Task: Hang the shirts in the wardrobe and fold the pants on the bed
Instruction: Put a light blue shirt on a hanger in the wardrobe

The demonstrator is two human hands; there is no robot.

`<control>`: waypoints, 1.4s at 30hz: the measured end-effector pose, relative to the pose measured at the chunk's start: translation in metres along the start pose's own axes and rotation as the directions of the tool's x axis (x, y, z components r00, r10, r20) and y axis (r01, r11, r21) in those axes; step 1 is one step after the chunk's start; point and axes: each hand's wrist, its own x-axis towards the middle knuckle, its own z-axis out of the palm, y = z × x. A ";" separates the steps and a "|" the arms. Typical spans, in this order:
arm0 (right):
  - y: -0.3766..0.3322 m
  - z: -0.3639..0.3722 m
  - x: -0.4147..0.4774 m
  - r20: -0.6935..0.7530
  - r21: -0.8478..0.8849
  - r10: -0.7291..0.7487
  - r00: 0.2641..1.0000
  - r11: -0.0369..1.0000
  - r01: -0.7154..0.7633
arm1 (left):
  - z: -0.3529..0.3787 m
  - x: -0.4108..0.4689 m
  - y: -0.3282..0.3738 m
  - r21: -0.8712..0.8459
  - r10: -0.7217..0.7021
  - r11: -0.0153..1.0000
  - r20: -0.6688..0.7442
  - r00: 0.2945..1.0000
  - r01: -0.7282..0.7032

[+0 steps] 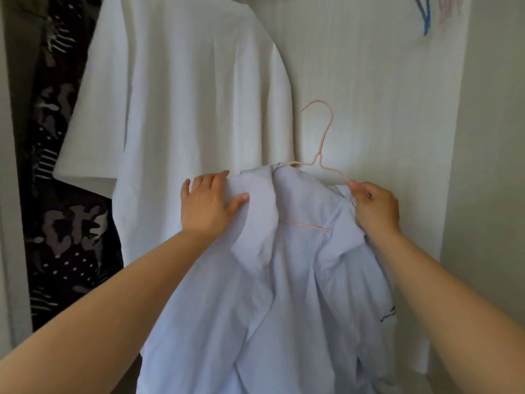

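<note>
head view: the pale blue shirt (284, 294) hangs between both hands in front of the open wardrobe, half dressed on a thin pink hanger (322, 143) whose hook stands free above the collar, not yet on any rail. the left hand (211, 201) has its fingers over the top of the shirt's near shoulder and its thumb pressed on the front, gripping the cloth there. the right hand (375, 206) is curled tight, pinching the bare end of the hanger arm along with a bunch of shirt fabric just below it. that end pokes out of the shoulder, so the shirt looks poorly seated on the right-hand side. if the right hand lets go before the cloth is drawn over the wire, i judge the shirt could slide off toward the left hand and drop. the wire is slim and the cloth smooth, so a tilt during the lift may do the same. the rail is out of view above, and a blind reach might miss it. just beyond the left hand hangs a white t-shirt (184, 109), with a dark patterned garment (56, 194) further out. past the right hand are the pale back panel (383, 81), the wardrobe side wall (483, 137), and a blue hanger (426, 21) high up. no bed or pants show.
</note>
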 end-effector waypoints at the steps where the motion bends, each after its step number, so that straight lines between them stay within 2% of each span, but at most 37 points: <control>1: 0.001 -0.001 0.001 0.012 0.037 -0.006 1.000 0.999 0.005 | 0.000 0.003 -0.003 0.023 0.025 0.999 0.024 0.999 -0.025; 4: 0.006 -0.004 0.004 0.033 0.100 -0.055 0.998 0.994 0.052 | -0.003 0.010 -0.006 0.000 0.101 0.995 0.005 0.995 -0.101; 6: 0.008 -0.009 0.006 0.042 0.116 -0.098 0.994 0.989 0.092 | -0.007 0.015 -0.008 -0.161 0.100 0.984 0.115 0.988 -0.080; 8: 0.007 -0.013 0.007 0.053 0.117 -0.130 0.990 0.985 0.124 | -0.014 0.024 -0.005 -0.365 0.085 0.931 0.265 0.960 0.019; 10: 0.000 -0.009 0.005 0.077 0.125 -0.155 0.985 0.982 0.145 | -0.019 0.031 0.006 -0.459 0.112 0.887 0.322 0.940 0.052; 13: -0.015 0.004 -0.001 0.119 0.123 -0.211 0.970 0.973 0.196 | -0.020 0.033 0.034 -0.466 0.177 0.885 0.290 0.940 -0.023; 17: -0.019 0.005 -0.003 0.149 0.092 -0.199 0.969 0.978 0.187 | -0.015 0.029 0.043 -0.389 0.083 0.921 0.194 0.977 -0.001; 18: -0.019 0.002 -0.002 0.145 0.076 -0.186 0.972 0.981 0.176 | -0.016 0.029 0.041 -0.432 0.016 0.901 0.133 0.991 0.043; 20: -0.018 -0.001 0.000 0.131 0.053 -0.152 0.980 0.988 0.146 | -0.021 0.028 0.040 -0.657 -0.113 0.741 0.078 0.991 0.136; 21: -0.020 -0.001 0.001 0.127 0.052 -0.141 0.982 0.989 0.136 | -0.022 0.029 0.041 -0.725 -0.115 0.670 0.110 0.987 0.158; 22: -0.023 0.000 0.001 0.120 0.052 -0.139 0.983 0.990 0.134 | -0.022 0.030 0.043 -0.733 -0.061 0.658 0.176 0.982 0.172; 23: -0.025 0.001 0.003 0.110 0.048 -0.147 0.983 0.989 0.142 | -0.021 0.032 0.044 -0.657 0.015 0.737 0.252 0.968 0.160; 25: -0.031 0.000 0.006 0.092 0.039 -0.168 0.982 0.986 0.165 | -0.017 0.031 0.047 -0.374 0.104 0.927 0.343 0.933 0.035; 26: -0.034 -0.003 0.008 0.092 0.033 -0.184 0.979 0.983 0.181 | -0.015 0.030 0.048 -0.302 0.119 0.953 0.337 0.934 -0.012; 29: -0.034 -0.002 0.008 0.124 -0.052 -0.185 0.975 0.980 0.193 | -0.010 0.029 0.048 -0.354 0.105 0.935 0.283 0.953 0.003; 31: -0.034 0.005 -0.001 0.040 -0.192 -0.153 0.987 0.969 0.158 | -0.008 0.028 0.048 -0.343 0.068 0.939 0.254 0.965 0.024; 33: -0.035 0.014 -0.017 -0.006 -0.300 -0.048 0.999 0.953 0.044 | -0.007 0.028 0.049 -0.339 0.020 0.939 0.232 0.972 0.062; 35: -0.032 0.019 -0.024 0.091 -0.333 0.118 0.989 0.939 -0.082 | -0.007 0.029 0.051 -0.362 -0.019 0.927 0.216 0.976 0.098; 38: -0.031 0.006 -0.011 0.232 -0.326 0.249 0.940 0.931 -0.167 | -0.010 0.026 0.048 -0.272 0.003 0.961 0.165 0.986 0.043; 40: -0.037 -0.007 0.008 0.201 -0.274 0.317 0.927 0.927 -0.257 | -0.010 0.022 0.046 -0.100 0.051 0.994 0.140 0.989 -0.037; 41: -0.043 -0.013 0.017 0.192 -0.166 0.371 0.909 0.925 -0.342 | -0.009 0.020 0.046 -0.011 0.071 0.997 0.149 0.986 -0.070; 42: -0.051 -0.016 0.025 0.210 0.022 0.422 0.882 0.900 -0.436 | -0.006 0.017 0.048 0.051 0.081 0.995 0.164 0.983 -0.090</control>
